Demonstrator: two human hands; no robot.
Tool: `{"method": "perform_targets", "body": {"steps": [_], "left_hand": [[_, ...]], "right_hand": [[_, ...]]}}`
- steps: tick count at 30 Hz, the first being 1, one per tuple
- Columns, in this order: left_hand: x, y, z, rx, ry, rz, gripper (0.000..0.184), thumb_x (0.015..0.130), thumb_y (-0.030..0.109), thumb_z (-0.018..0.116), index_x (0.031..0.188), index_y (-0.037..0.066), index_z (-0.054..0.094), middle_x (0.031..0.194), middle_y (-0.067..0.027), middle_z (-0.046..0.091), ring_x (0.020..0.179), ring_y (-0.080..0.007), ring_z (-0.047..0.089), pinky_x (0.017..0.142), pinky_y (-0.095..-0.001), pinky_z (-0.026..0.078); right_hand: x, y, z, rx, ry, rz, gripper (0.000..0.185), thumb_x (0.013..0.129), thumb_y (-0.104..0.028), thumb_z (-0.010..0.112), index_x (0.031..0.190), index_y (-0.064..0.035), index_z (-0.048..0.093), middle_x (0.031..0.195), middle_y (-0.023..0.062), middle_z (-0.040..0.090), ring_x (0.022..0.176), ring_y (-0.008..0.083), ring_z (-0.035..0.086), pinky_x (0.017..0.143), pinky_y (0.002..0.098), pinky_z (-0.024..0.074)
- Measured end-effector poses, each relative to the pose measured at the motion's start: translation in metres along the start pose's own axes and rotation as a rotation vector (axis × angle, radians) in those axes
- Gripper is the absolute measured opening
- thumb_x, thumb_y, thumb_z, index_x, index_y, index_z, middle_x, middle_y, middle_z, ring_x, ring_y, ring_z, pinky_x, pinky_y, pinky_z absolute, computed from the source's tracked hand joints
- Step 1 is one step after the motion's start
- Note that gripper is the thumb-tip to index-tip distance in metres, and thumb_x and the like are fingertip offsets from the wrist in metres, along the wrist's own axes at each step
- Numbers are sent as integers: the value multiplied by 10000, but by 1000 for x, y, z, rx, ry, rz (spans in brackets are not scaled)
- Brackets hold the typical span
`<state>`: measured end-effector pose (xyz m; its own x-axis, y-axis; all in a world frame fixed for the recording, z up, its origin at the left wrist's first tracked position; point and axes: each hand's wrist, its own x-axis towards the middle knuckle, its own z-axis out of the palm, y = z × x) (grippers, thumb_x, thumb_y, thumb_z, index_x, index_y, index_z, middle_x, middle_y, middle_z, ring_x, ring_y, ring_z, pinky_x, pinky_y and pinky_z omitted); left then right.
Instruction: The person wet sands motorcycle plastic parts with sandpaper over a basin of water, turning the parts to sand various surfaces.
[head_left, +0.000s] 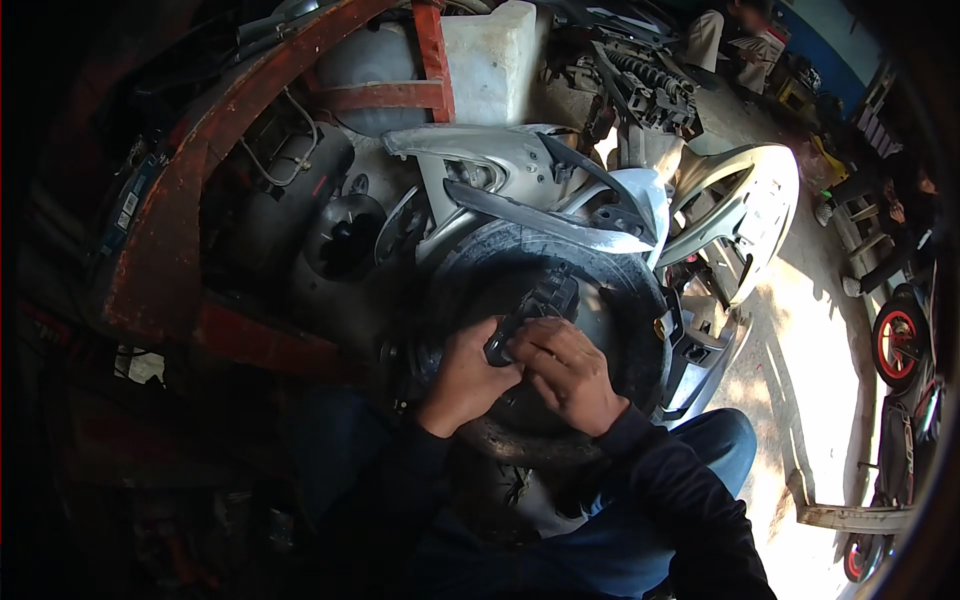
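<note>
A dark, blocky mechanical part (pixel 548 298) is held up in front of me over a black tyre (pixel 530 445). My left hand (pixel 472 378) grips its lower left end, thumb along the near side. On the right side of the part, my right hand (pixel 568 372) has its fingers bent and pressed together against it. Whether those fingers hold some smaller piece is hidden. Silver and grey motorcycle body panels (pixel 555 222) lean just beyond the tyre.
A red metal frame (pixel 160 225) curves along the left, beside a dark cylindrical tank (pixel 275 190). Pale wheel-like panels (pixel 750 215) stand right of the tyre. Two people (pixel 745 45) (pixel 905 215) are in the background. A motorcycle with a red-rimmed wheel (pixel 897 342) is at far right.
</note>
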<state>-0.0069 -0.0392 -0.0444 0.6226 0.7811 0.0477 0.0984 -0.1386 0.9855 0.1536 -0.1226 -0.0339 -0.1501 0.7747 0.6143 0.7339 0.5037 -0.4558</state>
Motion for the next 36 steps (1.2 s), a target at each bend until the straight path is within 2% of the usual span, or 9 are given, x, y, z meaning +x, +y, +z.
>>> {"method": "perform_targets", "body": {"steps": [3,15,18,21,23,27,29,32,36], "left_hand": [[-2,2,-2,102,-33,-72,355,766,-4,747,1115,-1,678,951,-1,699,895,-41,587,810,-259,515],[2,-9,-7,-16,-32,37,361,775,-76,688,1130,-19,666,925,9,666,871,-30,579,778,-233,510],[-3,-4,-9,46,-48,-84,347,780,-71,677,1123,-24,666,902,19,650,851,-16,560,744,-226,499],[-2,-4,-7,36,-80,-122,352,773,-64,678,1124,-27,665,897,19,648,840,-14,547,729,-228,492],[-2,-7,-7,32,-29,22,382,731,-2,693,1112,-21,672,833,-97,703,761,-103,637,692,-318,519],[0,-4,-6,76,-61,-100,385,730,-3,694,1114,-19,671,856,-111,707,782,-104,647,710,-314,524],[-2,-13,-7,5,-43,56,357,773,-69,677,1126,-13,668,926,5,669,848,-35,569,739,-242,501],[0,-3,-8,54,-89,-83,360,778,-74,681,1131,-4,667,917,14,660,838,-35,566,730,-236,496],[3,-7,-3,-62,-55,40,342,776,-74,690,1109,-4,663,884,38,627,803,-21,543,692,-229,477]], "right_hand": [[0,22,-6,-32,-5,140,352,720,18,717,1070,-7,682,1117,128,654,1130,341,640,1009,455,517],[4,4,6,0,0,-106,348,705,29,698,1050,-9,674,1059,139,640,1054,359,639,905,451,539],[3,24,2,18,14,139,375,689,25,723,1058,-35,687,1071,122,648,1093,336,639,950,460,530],[2,3,4,6,-1,-24,367,703,42,702,1063,-22,683,1083,138,654,1081,360,641,931,461,529],[2,10,3,4,1,-49,355,715,45,687,1065,-16,680,1080,142,654,1059,367,649,933,461,531],[-4,15,5,2,24,108,370,717,24,704,1082,-30,687,1058,120,655,1067,345,657,970,454,535],[-1,2,5,28,2,-75,357,716,28,696,1068,-28,686,1062,131,656,1060,358,655,950,462,538],[-5,18,6,-1,18,-19,334,709,20,702,1039,-30,688,1059,138,646,1054,355,656,957,467,537],[2,15,2,12,16,-47,342,705,19,701,1043,-34,682,1060,125,646,1045,353,655,936,465,535]]}}
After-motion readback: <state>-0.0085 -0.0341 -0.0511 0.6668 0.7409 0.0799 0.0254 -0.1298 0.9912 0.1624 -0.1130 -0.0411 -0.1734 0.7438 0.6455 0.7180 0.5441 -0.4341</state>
